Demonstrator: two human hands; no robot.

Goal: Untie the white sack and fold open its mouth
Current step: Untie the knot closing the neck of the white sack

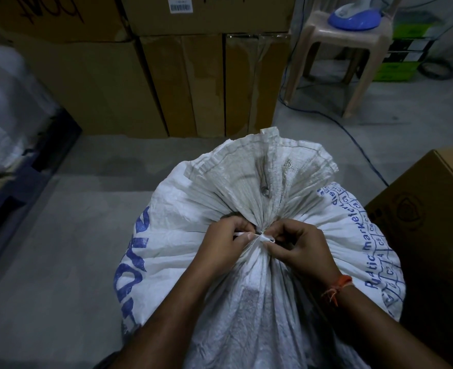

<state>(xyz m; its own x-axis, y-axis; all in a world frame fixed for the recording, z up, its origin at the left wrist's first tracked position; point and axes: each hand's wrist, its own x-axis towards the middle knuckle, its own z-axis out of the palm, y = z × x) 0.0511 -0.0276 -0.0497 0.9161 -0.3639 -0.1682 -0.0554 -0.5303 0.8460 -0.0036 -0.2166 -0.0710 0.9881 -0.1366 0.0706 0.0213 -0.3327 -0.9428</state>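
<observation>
Just below the centre of the frame, the left hand (226, 242) pinches one end of the white tie (257, 237) and the right hand (301, 245) pinches the knot from the other side, both pressed against the gathered neck of the white sack (246, 302), which stands on the grey floor (60, 235) and fills the lower middle. I judge the untying is in hand, so next the knot needs loosening before the mouth (260, 166), fanned above, can be folded. The fingertips cover the knot, and the sack's base is cut off.
</observation>
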